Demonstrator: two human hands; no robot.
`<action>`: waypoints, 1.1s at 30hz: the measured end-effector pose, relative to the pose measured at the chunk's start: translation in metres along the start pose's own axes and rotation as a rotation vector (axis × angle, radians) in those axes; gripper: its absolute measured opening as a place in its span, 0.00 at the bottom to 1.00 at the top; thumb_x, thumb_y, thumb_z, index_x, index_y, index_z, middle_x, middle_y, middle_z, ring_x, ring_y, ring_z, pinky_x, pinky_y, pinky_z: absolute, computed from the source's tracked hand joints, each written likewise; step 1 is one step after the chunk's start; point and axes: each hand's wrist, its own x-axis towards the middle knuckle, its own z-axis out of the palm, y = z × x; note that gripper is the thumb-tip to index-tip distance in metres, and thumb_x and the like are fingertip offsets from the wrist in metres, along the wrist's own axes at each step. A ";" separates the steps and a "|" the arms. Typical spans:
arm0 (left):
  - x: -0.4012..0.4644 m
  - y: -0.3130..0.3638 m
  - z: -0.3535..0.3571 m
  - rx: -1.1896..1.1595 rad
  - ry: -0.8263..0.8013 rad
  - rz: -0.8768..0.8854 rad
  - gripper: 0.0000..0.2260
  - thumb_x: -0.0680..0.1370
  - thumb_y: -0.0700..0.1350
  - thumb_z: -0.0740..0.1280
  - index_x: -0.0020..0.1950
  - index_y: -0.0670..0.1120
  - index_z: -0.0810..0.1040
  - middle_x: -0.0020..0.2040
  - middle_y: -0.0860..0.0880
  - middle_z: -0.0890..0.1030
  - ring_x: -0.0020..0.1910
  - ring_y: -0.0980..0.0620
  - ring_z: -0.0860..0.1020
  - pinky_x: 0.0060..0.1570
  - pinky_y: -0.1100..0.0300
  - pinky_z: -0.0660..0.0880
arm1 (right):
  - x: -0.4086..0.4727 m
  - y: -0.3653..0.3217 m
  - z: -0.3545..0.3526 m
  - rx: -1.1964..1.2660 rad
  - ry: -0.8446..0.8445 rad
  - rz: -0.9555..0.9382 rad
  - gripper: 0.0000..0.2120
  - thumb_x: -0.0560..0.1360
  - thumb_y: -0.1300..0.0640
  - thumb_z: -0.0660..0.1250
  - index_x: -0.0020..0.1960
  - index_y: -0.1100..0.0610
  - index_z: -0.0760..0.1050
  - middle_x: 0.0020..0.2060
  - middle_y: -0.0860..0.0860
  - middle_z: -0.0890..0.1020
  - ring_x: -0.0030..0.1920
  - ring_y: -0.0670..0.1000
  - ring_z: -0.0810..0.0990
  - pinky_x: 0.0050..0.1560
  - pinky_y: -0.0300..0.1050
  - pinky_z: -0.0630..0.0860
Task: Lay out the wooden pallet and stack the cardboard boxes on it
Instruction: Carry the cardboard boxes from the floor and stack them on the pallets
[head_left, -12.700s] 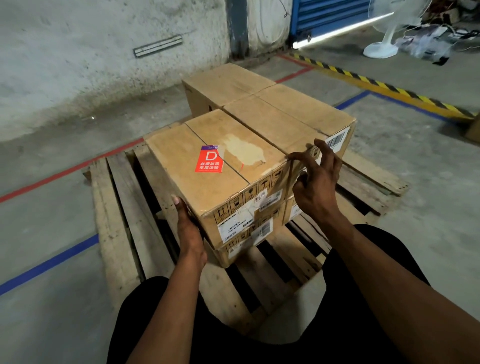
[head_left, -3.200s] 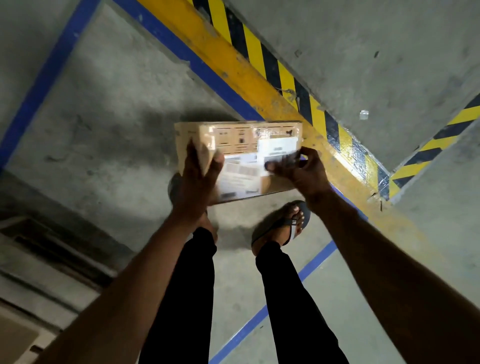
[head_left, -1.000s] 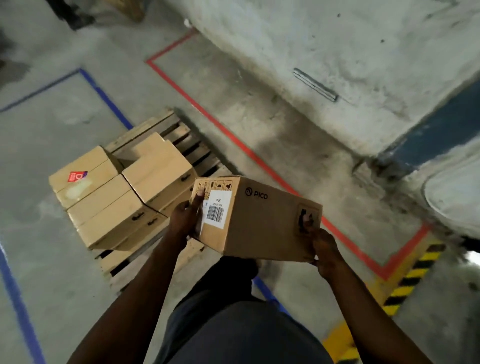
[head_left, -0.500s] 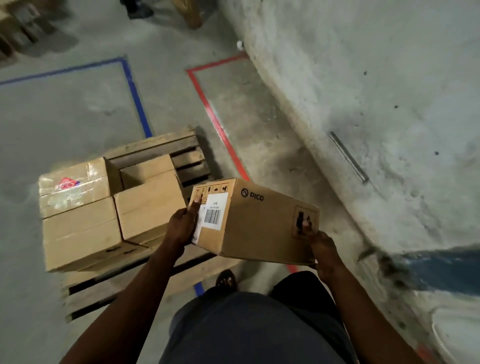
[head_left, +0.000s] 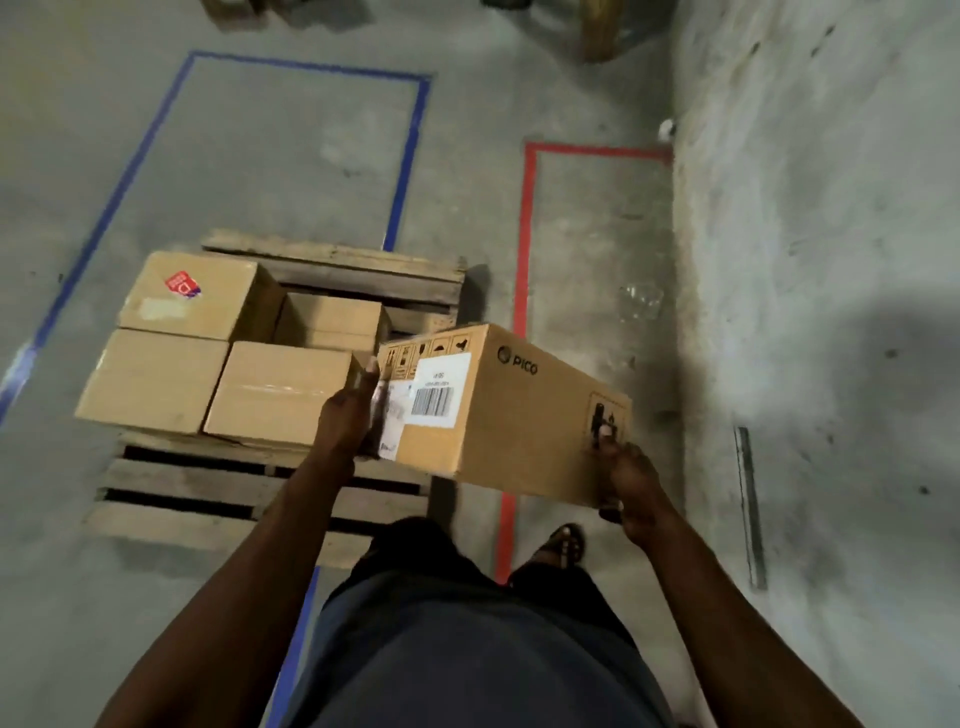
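A brown carton printed PICO, with a white barcode label and handling symbols near its left end, is held off the floor, tilted down to the right, at about 3 o'clock from the stack. The pallet, of weathered slats, lies flat on the concrete. Plain brown boxes cover its 9 o'clock half; the one at 11 o'clock bears a red sticker, and one at 1 o'clock sits lower.

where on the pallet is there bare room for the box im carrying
Bare slats on the pallet lie along the near edge, before the stacked boxes, and along the far edge behind them. The left and middle are crowded. Both hands hold the PICO box.
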 end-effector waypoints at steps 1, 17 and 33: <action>-0.001 0.009 0.006 -0.035 0.022 -0.016 0.28 0.81 0.69 0.61 0.57 0.44 0.81 0.55 0.41 0.84 0.44 0.46 0.83 0.46 0.49 0.82 | 0.014 -0.017 -0.010 -0.023 -0.007 0.026 0.15 0.81 0.36 0.64 0.58 0.46 0.75 0.52 0.42 0.78 0.53 0.52 0.76 0.60 0.62 0.75; 0.119 0.080 0.005 -0.692 0.084 -0.219 0.52 0.55 0.86 0.68 0.63 0.47 0.83 0.55 0.40 0.88 0.55 0.36 0.86 0.65 0.36 0.78 | 0.213 -0.260 0.120 -0.457 -0.273 -0.085 0.20 0.80 0.35 0.64 0.59 0.51 0.75 0.53 0.53 0.80 0.52 0.58 0.78 0.52 0.57 0.75; 0.222 0.177 -0.061 -0.958 0.371 -0.265 0.39 0.72 0.79 0.60 0.61 0.49 0.86 0.52 0.41 0.88 0.48 0.41 0.88 0.51 0.46 0.85 | 0.328 -0.423 0.376 -0.800 -0.665 -0.265 0.17 0.82 0.36 0.60 0.53 0.47 0.80 0.52 0.52 0.84 0.49 0.54 0.82 0.48 0.50 0.78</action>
